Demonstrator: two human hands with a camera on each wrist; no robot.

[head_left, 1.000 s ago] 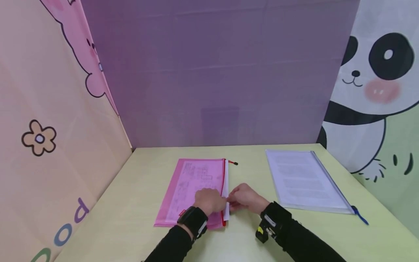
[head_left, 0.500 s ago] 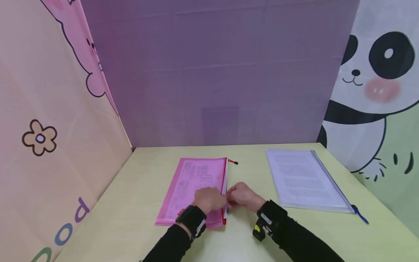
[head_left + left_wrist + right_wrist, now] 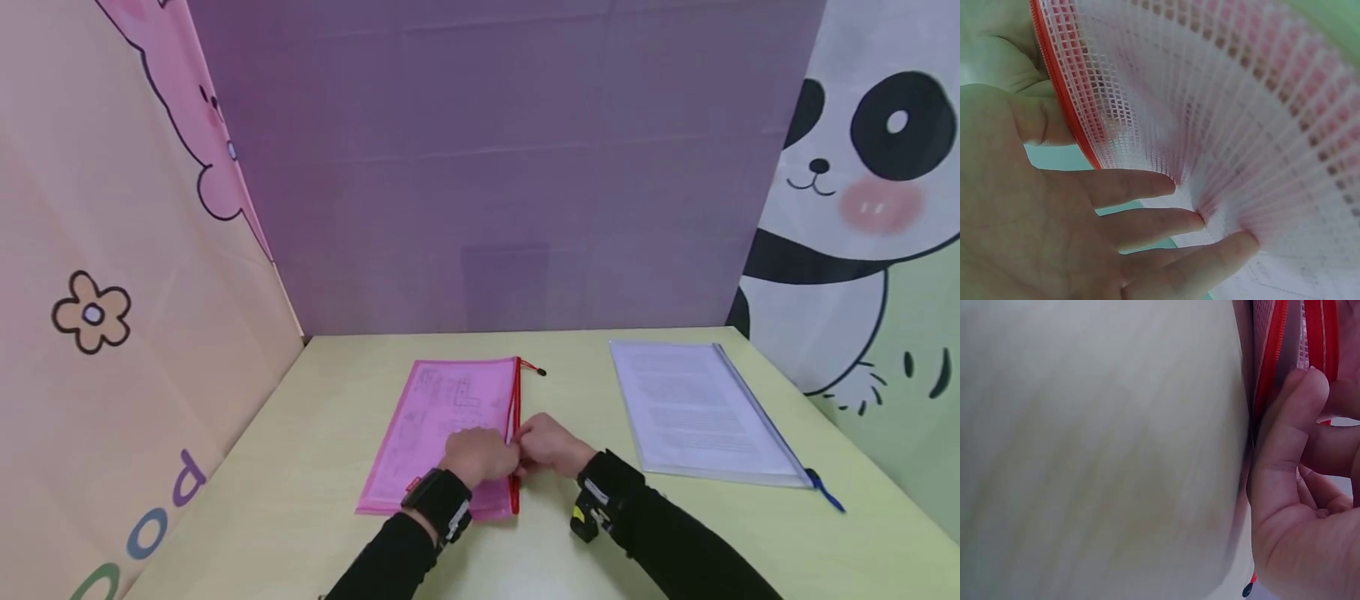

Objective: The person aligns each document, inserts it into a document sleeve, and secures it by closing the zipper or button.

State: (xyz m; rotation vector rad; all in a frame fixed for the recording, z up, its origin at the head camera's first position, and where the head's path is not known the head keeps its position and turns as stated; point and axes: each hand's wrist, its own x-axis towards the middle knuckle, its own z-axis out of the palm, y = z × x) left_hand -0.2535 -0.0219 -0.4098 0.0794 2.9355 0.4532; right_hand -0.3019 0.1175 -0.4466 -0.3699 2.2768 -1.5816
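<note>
A pink mesh zip pouch [image 3: 453, 400] lies on the table in the head view, with printed papers [image 3: 1294, 328] inside it. Its red zipper edge [image 3: 517, 392] runs along the right side and stands parted in the right wrist view. My left hand [image 3: 477, 456] grips the pouch near that edge; the left wrist view has several fingers [image 3: 1141, 190] stretched against the mesh. At the pouch's mouth, my right hand [image 3: 553, 443] pinches the papers' edge, its thumb [image 3: 1294, 419] between the two red strips. What its other fingertips touch is partly hidden.
A clear zip pouch [image 3: 693, 408] with printed sheets lies at the right, a blue pull [image 3: 825, 492] on its near corner. The red pouch's cord and dark pull [image 3: 538, 371] stick out at its far corner. A purple curtain [image 3: 517, 167] stands behind the table [image 3: 300, 467].
The white paper strip that stuck out right of the red zipper edge has gone into the pouch. My right hand has moved left with it; the left hand stays nearly in place.
</note>
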